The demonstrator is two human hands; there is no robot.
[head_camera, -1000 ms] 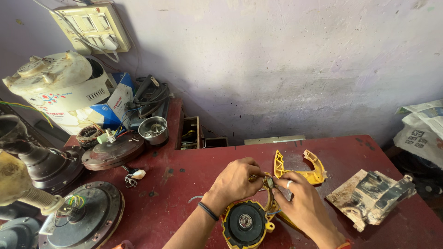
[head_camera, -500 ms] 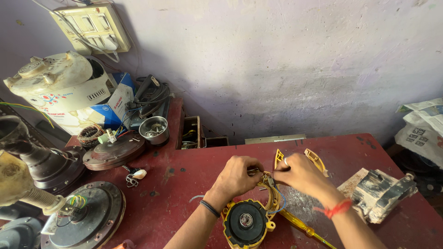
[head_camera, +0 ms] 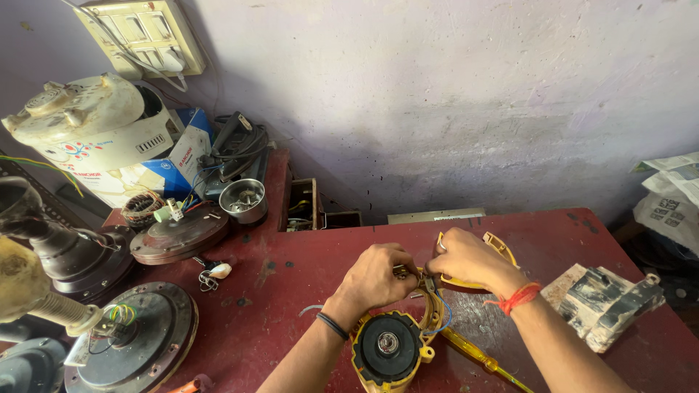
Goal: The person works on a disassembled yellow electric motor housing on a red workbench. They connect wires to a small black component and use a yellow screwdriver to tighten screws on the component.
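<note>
Pinching small wiring parts with both my left hand [head_camera: 378, 273] and right hand [head_camera: 470, 256], fingers clamped together at twelve o'clock above the yellow motor housing [head_camera: 389, 353], I judge the next move needs steady alignment.

- The left hand [head_camera: 375, 275] and right hand [head_camera: 466, 258] meet above the yellow motor housing [head_camera: 389, 351]; what the fingers pinch is too small to tell.
- Housing's lower rim is cut off by the bottom edge.
- Yellow screwdriver [head_camera: 477, 358], right of the housing: tip cut off.
- Yellow cover [head_camera: 502, 251] beyond the housing: largely hidden by the right hand.
</note>
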